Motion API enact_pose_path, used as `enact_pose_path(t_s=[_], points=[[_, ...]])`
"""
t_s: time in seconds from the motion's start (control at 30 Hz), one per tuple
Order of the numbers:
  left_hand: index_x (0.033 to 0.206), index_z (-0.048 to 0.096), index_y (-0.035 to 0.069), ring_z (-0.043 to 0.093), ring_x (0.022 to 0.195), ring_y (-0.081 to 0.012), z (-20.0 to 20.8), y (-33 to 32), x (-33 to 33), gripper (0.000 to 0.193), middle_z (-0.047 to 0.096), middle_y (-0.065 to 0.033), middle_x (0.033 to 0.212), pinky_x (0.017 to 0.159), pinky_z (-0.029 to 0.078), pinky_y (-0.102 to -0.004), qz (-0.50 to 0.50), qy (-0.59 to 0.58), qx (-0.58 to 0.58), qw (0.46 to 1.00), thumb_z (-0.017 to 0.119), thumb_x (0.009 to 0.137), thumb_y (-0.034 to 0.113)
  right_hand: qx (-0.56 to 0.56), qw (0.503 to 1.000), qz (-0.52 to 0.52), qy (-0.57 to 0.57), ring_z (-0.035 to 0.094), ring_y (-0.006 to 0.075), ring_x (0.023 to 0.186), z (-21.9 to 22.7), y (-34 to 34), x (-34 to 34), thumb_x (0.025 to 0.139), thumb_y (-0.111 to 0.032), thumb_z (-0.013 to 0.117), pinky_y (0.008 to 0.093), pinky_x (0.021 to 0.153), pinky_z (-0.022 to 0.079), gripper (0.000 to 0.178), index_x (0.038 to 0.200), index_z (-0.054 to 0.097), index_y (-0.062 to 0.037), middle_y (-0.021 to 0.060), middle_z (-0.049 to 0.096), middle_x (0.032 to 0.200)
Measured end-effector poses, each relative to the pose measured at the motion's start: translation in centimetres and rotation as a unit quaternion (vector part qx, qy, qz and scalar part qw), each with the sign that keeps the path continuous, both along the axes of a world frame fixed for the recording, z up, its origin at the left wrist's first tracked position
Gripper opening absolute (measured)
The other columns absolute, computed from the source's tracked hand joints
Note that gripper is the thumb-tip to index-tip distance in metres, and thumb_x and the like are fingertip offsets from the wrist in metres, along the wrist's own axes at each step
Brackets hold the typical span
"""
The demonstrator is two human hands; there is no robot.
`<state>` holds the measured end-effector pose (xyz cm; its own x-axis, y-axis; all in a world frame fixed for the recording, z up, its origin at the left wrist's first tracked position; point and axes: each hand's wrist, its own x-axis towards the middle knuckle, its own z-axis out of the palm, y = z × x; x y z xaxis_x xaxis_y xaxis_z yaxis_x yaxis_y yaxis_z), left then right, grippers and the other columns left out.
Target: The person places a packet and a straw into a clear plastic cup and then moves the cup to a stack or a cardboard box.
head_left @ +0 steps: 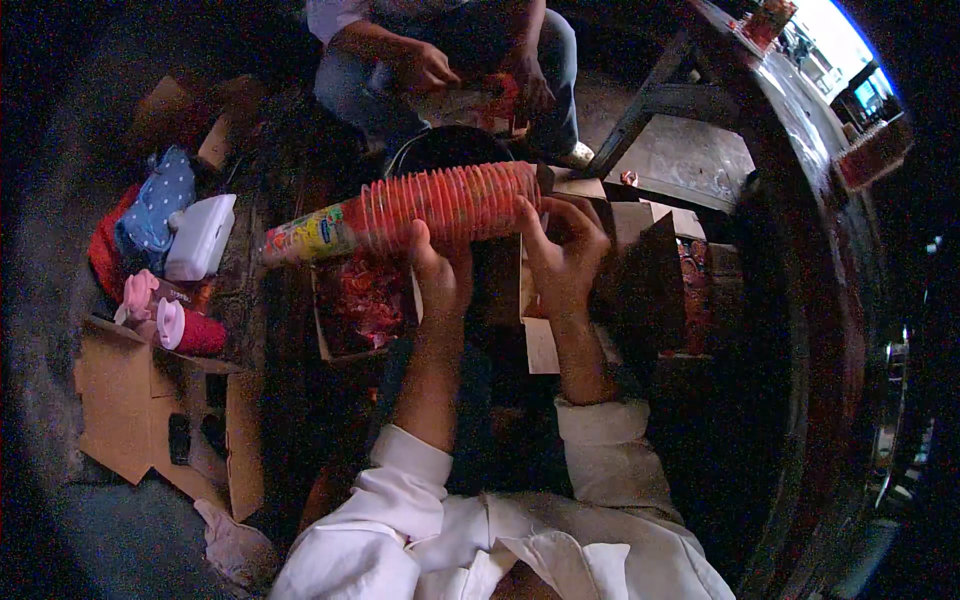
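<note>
A long stack of nested plastic cups (450, 205), with reddish sides and yellow and green print, lies nearly level in front of me, its right end a little higher. My left hand (442, 275) is closed round the middle of the stack, thumb toward me and fingers hidden behind it. At the rim end, my right hand (570, 250) grips with its thumb against the last cups and its fingers bent. Under the stack, a cardboard box holds red wrapped packets (365, 305). Another open carton (640, 240) stands to the right of my right hand.
Across from me another person sits, hands (430, 68) near a dark round tub (455, 148). To the left are a white container (200, 238), a dark pink bottle (192, 328) and an opened cardboard box (120, 380). A wooden trestle (640, 105) stands at the far right.
</note>
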<state>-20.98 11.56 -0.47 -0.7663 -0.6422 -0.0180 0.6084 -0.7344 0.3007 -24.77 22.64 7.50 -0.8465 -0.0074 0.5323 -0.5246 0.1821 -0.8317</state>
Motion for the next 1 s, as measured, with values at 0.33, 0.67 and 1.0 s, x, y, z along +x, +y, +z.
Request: enact_pose_path(t_s=[0.33, 0.67, 1.0], points=[[0.126, 0.039, 0.003, 0.047, 0.116, -0.0261, 0.4, 0.4, 0.2, 0.047, 0.048, -0.0115, 0.124, 0.101, 0.034, -0.0415, -0.005, -0.024, -0.035, 0.999, 0.046, 0.090, 0.032, 0.017, 1.000, -0.022, 0.006, 0.061, 0.0214, 0.071, -0.8, -0.1, -0.4, 0.061, -0.013, 0.081, 0.0295, 0.066, 0.049, 0.024, 0.075, 0.065, -0.0016, 0.0097, 0.062, 0.078], [0.125, 0.040, 0.004, 0.048, 0.114, -0.0247, 1.4, 1.1, 0.0, 0.042, 0.049, -0.0107, 0.123, 0.100, 0.035, -0.0411, 0.028, -0.048, -0.064, 0.996, 0.046, 0.091, 0.028, 0.012, 1.000, -0.013, 0.017, 0.061, 0.0208, 0.075, -0.9, 0.0, -0.4, 0.060, -0.012, 0.081, 0.0290, 0.067, 0.049, 0.027, 0.078, 0.064, -0.0012, 0.0098, 0.062, 0.081], [0.125, 0.040, 0.005, 0.050, 0.112, -0.0253, 0.3, 0.7, -0.1, 0.043, 0.050, -0.0101, 0.122, 0.099, 0.037, -0.0413, 0.017, -0.035, -0.035, 0.999, 0.049, 0.090, 0.027, 0.044, 0.997, -0.006, 0.062, 0.059, 0.0127, 0.075, -1.0, 0.0, -0.5, 0.064, -0.008, 0.080, 0.0243, 0.070, 0.048, 0.028, 0.084, 0.064, 0.0034, 0.0064, 0.062, 0.084]])
